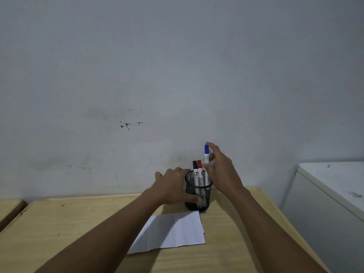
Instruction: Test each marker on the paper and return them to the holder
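A black mesh holder (204, 191) stands at the far side of the wooden table (232, 237), near the wall. In it stand a black-capped marker (195, 172) and a red-capped marker (200, 170). My left hand (173, 187) wraps around the holder's left side. My right hand (220, 170) grips a blue-capped marker (206, 154) upright, raised higher than the other two, its lower end inside the holder. A white sheet of paper (173, 231) lies flat just in front of the holder, partly under my left forearm.
A grey wall rises right behind the table. A white cabinet or appliance (331, 194) stands to the right of the table. A second wooden surface (9, 209) sits to the left, across a narrow gap.
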Demonstrator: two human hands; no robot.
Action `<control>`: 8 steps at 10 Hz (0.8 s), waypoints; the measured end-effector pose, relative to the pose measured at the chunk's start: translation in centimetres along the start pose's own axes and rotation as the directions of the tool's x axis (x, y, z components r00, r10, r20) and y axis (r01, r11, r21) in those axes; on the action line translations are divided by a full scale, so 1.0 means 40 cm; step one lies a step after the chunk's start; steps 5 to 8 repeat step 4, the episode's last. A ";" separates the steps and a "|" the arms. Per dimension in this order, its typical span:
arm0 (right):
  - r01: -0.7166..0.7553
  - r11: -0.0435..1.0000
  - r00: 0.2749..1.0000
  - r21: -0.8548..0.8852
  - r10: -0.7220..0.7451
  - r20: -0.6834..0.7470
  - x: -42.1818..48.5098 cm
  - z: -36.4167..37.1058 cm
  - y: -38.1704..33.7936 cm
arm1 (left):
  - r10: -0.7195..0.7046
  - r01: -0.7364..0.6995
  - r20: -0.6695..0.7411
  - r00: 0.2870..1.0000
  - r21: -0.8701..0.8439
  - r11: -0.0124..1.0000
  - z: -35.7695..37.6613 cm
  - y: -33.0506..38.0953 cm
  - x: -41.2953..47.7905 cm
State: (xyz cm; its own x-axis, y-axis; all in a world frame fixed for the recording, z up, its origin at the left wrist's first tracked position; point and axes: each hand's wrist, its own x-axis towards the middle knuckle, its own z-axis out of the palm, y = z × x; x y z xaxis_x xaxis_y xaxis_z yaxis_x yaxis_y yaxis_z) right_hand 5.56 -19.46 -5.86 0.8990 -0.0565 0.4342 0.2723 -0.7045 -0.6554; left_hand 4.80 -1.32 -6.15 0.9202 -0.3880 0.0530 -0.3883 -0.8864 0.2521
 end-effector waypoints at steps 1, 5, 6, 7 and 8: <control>-0.027 0.999 0.999 -0.047 0.028 0.025 0.004 0.023 0.027 | 0.010 -0.011 -0.006 1.000 -0.037 0.999 0.012 -0.001 0.015; -0.032 0.978 0.999 -0.204 0.032 0.000 0.000 0.048 0.044 | 0.019 -0.020 -0.031 0.999 -0.036 0.999 0.013 0.000 0.022; -0.032 0.978 0.999 -0.204 0.032 0.000 0.000 0.048 0.044 | 0.019 -0.020 -0.031 0.999 -0.036 0.999 0.013 0.000 0.022; -0.032 0.978 0.999 -0.204 0.032 0.000 0.000 0.048 0.044 | 0.019 -0.020 -0.031 0.999 -0.036 0.999 0.013 0.000 0.022; -0.032 0.978 0.999 -0.204 0.032 0.000 0.000 0.048 0.044 | 0.019 -0.020 -0.031 0.999 -0.036 0.999 0.013 0.000 0.022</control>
